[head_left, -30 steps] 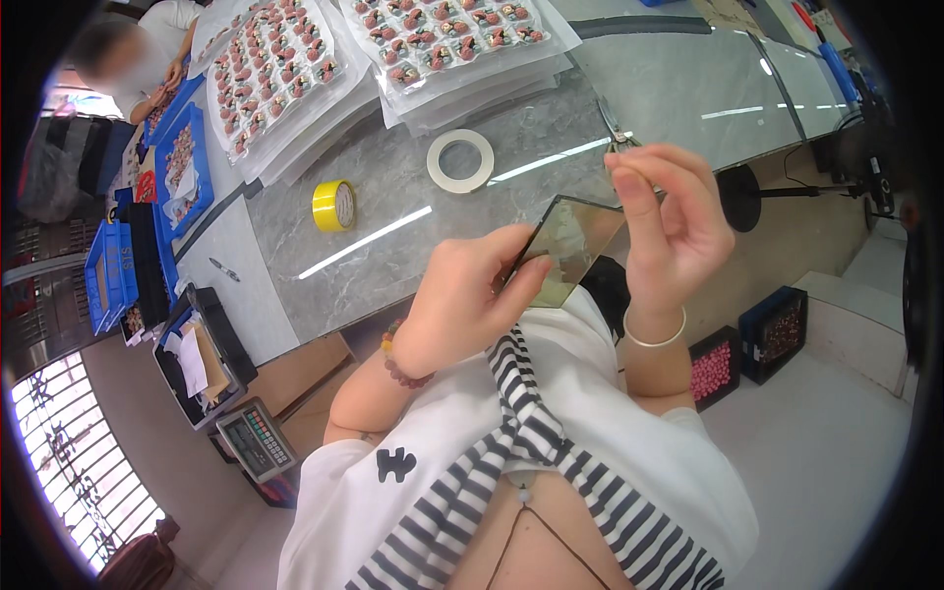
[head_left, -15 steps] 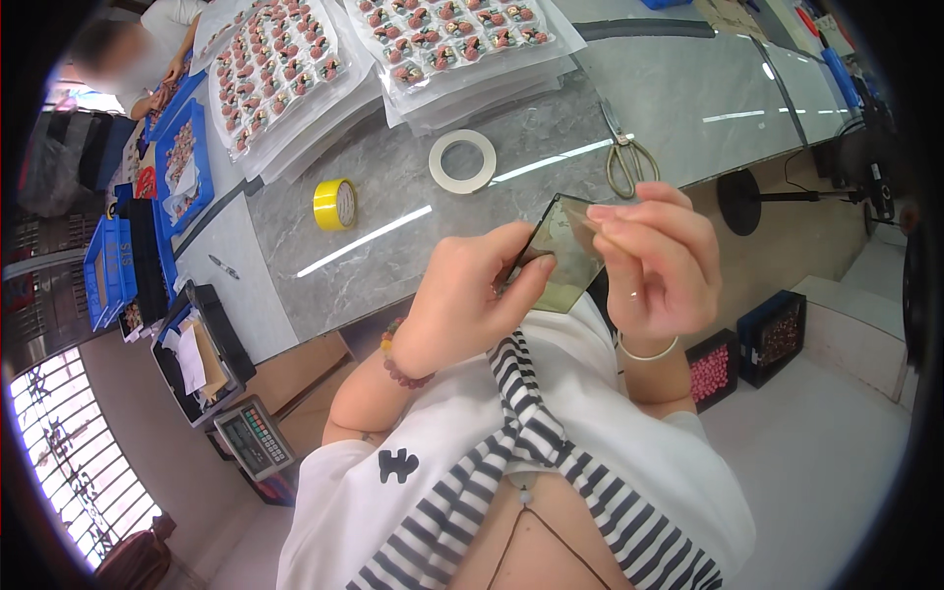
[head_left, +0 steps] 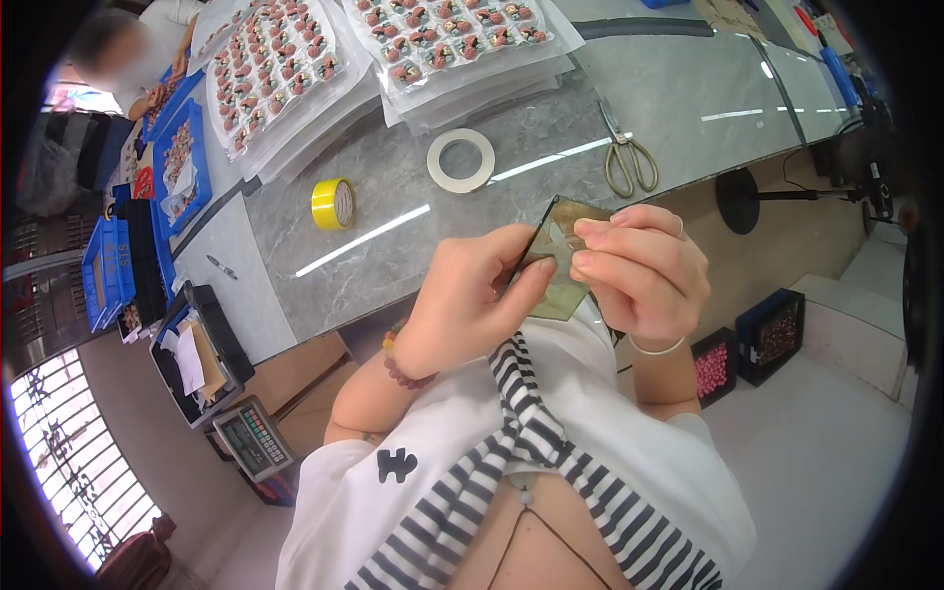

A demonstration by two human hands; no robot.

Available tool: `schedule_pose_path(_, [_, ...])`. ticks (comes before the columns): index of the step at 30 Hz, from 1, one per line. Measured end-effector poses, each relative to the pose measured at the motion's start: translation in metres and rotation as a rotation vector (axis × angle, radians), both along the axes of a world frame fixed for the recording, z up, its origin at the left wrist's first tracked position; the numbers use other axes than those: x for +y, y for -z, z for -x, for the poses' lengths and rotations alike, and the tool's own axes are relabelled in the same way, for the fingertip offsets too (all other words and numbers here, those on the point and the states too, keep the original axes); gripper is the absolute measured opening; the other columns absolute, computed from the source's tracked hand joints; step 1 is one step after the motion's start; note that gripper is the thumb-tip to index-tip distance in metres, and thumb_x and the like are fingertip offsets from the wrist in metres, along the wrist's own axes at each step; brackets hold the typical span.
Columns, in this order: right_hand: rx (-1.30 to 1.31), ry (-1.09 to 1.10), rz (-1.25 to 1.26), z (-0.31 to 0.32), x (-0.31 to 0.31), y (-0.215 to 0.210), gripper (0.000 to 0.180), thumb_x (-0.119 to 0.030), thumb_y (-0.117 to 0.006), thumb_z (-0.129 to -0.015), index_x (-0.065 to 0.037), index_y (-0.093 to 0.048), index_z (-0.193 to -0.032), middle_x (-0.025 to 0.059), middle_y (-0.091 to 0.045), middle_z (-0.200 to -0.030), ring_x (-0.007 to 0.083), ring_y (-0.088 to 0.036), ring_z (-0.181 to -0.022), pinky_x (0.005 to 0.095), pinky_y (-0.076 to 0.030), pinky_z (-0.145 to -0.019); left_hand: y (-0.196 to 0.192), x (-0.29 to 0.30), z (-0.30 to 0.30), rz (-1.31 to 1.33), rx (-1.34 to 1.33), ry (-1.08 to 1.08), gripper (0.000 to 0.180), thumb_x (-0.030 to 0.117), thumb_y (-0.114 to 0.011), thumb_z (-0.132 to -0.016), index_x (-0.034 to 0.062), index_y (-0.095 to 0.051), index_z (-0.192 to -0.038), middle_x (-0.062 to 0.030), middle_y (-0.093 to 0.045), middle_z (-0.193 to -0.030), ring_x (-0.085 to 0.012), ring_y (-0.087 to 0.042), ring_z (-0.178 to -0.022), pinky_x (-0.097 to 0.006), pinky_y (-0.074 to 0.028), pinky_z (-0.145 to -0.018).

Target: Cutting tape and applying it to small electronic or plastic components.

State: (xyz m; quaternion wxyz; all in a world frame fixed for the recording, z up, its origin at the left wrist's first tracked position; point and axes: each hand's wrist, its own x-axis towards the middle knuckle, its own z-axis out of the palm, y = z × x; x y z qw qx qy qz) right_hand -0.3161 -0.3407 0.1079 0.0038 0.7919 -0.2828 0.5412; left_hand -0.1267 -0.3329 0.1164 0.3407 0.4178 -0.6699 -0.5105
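Above the table's near edge, my left hand [head_left: 470, 295] grips a flat, see-through greenish pane [head_left: 562, 300] with a dark edge, thumb on its face. The pane is tilted, one corner pointing away from me. My right hand [head_left: 651, 273] is closed in a pinch at the pane's right side, fingertips in front of its surface. Whatever those fingertips hold is too small or hidden to make out. Beyond the hands lie a roll of white tape [head_left: 439, 175], a roll of yellow tape [head_left: 323, 206] and scissors [head_left: 619, 157] on the grey marbled table [head_left: 393, 265].
Stacked clear trays [head_left: 462, 88] of small red-brown pieces stand at the back. At left are a blue bin [head_left: 204, 187], a pen [head_left: 222, 266], a black box [head_left: 231, 334] and a scale [head_left: 256, 442]. Another person [head_left: 157, 49] works far left. Dark bins [head_left: 771, 339] stand lower right.
My right hand has moved slightly left and down, its fingers drawing closer together against the pane. My left hand keeps its grip, nearly still.
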Motion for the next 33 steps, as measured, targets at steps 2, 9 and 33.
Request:
schedule_pose_path(2, [0.010, -0.007, -0.001, 0.000, -0.001, -0.001, 0.014, -0.003, -0.072, -0.067, -0.004, -0.071, -0.081, 0.0062, -0.068, -0.085, 0.0179, -0.064, -0.073, 0.0288, -0.054, -0.069, 0.000, 0.000, -0.001, -0.024, 0.019, 0.000, 0.021, 0.008, -0.062, -0.085, -0.0041, -0.048, -0.075, -0.0104, -0.038, -0.055, -0.0139, -0.032, -0.049, -0.027, -0.032, -0.044])
schedule_pose_path(9, [0.118, -0.012, -0.026, 0.000, -0.006, -0.002, 0.014, -0.002, -0.069, -0.066, -0.005, -0.070, -0.080, 0.0059, -0.067, -0.083, 0.0184, -0.064, -0.073, 0.0302, -0.055, -0.070, 0.008, -0.001, -0.006, -0.164, 0.078, 0.034, 0.018, 0.008, -0.060, -0.087, -0.0051, -0.051, -0.078, -0.0050, -0.043, -0.057, -0.0056, -0.036, -0.055, -0.024, -0.034, -0.047])
schedule_pose_path(33, [-0.608, -0.072, -0.664, 0.012, -0.001, 0.014, 0.029, -0.018, -0.068, -0.074, -0.003, -0.064, -0.098, 0.0104, -0.060, -0.104, 0.0211, -0.058, -0.102, 0.0391, -0.040, -0.099, 0.003, -0.012, -0.003, -0.537, 0.551, 0.004, 0.041, 0.002, -0.064, -0.085, -0.0065, -0.050, -0.123, -0.0081, -0.063, -0.109, -0.0100, -0.061, -0.094, -0.024, -0.051, -0.079])
